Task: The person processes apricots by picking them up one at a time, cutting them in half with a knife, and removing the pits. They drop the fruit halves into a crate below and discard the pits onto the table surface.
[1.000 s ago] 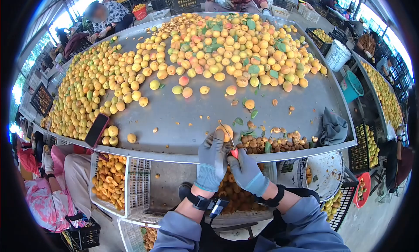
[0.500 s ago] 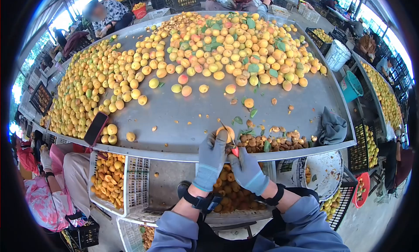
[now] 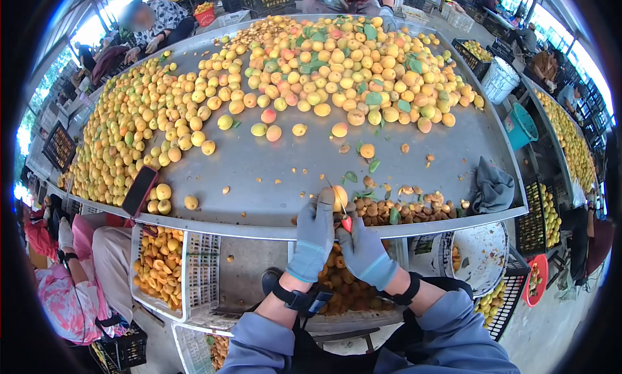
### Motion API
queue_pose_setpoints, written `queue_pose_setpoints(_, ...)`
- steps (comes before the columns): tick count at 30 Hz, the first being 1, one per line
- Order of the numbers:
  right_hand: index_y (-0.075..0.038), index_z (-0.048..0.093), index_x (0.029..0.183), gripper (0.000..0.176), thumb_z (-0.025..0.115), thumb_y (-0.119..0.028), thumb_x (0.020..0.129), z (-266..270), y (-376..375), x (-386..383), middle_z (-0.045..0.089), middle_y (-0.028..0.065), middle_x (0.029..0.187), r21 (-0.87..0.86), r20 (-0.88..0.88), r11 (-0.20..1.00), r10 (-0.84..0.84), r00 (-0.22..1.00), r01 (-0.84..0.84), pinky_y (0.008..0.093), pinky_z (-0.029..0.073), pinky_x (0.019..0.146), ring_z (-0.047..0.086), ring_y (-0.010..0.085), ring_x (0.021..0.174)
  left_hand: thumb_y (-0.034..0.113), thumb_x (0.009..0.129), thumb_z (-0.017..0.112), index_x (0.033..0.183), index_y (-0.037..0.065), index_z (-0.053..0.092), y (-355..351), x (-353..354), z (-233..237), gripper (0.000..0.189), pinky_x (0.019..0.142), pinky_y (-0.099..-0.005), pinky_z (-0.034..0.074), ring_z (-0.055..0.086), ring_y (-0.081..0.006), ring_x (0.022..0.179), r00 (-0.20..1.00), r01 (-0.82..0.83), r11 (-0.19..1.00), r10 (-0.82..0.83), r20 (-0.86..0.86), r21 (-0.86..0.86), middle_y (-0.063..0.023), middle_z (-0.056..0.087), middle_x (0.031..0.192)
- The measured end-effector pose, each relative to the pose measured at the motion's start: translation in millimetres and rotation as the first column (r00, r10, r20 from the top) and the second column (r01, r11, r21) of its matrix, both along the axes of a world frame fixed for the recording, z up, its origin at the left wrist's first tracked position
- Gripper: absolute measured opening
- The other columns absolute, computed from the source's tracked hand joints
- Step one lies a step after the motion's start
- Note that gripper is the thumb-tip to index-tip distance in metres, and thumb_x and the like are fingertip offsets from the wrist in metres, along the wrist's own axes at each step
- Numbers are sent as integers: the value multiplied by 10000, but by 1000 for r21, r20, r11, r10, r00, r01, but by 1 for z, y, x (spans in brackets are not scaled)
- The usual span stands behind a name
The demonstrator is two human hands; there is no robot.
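Observation:
My left hand (image 3: 312, 234), in a grey glove, is closed around a yellow-orange apricot (image 3: 340, 198) above the table's near edge. In my right hand (image 3: 367, 252), also gloved in grey, is a small knife with a red handle (image 3: 347, 224). Its thin blade lies against the apricot and its tip shows past the fruit. A heap of brown apricot stones (image 3: 408, 212) lies on the table just right of the hands. Below them, a crate of apricot halves (image 3: 343, 290) is partly hidden by my hands and wrists.
A large pile of apricots (image 3: 350, 69) with leaves covers the metal table's (image 3: 259, 192) far side. A phone (image 3: 140, 191) lies at the left edge, a grey cloth (image 3: 494, 187) at the right. A white bucket (image 3: 483, 257) stands below right. Other people sit around the table.
The apricot has turned slightly between my hands, with the knife still against it. The view has shifted a little; the co-worker at the upper left has moved their hands.

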State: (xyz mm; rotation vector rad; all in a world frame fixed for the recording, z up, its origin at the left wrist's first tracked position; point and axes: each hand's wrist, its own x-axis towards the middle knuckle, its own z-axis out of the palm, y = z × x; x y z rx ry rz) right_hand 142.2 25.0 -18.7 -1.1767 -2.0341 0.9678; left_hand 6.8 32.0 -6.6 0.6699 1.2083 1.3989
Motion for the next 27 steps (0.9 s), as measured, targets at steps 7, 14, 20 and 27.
queue_pose_setpoints(7, 100, 447, 1145, 411, 605, -229, 955, 1, 0, -1, 602, 251, 657, -51, 158, 998, -25, 987, 33, 509, 466, 520, 613, 447, 606, 488, 1020, 537, 1092, -27, 651, 1, 0, 7, 532, 646, -216, 476, 549, -57, 750, 998, -7, 1000, 6, -64, -21, -25, 653, 882)
queue_pose_setpoints(14, -41, 631, 1089, 257, 603, -261, 958, 82, 38, 50, 637, 204, 733, -23, 151, 990, -134, 979, 139, 443, 477, 540, 653, 369, 623, 579, 1006, 476, 1020, -9, 605, 15, -24, 6, 602, 654, -322, 573, 675, -211, 671, 982, -167, 985, 171, 80, -52, -157, 690, 816)
queue_pose_setpoints(20, -79, 643, 1125, 299, 610, -310, 938, 22, 87, 87, 675, 193, 917, 246, 728, 942, -335, 598, 228, 477, 526, 693, 672, 359, 782, 620, 1011, 410, 961, 11, 618, 9, -14, 6, 645, 552, -269, 536, 645, -179, 584, 999, 38, 994, -35, 28, -100, -105, 661, 704)
queue_pose_setpoints(27, -72, 622, 1129, 248, 571, -244, 957, 58, 48, 32, 637, 187, 945, 275, -28, 943, -189, 981, 190, 458, 512, 744, 636, 381, 855, 586, 1037, 371, 937, 8, 618, 3, 3, 20, 636, 543, -264, 509, 629, -159, 574, 982, 169, 985, -172, -74, -39, -80, 659, 691)
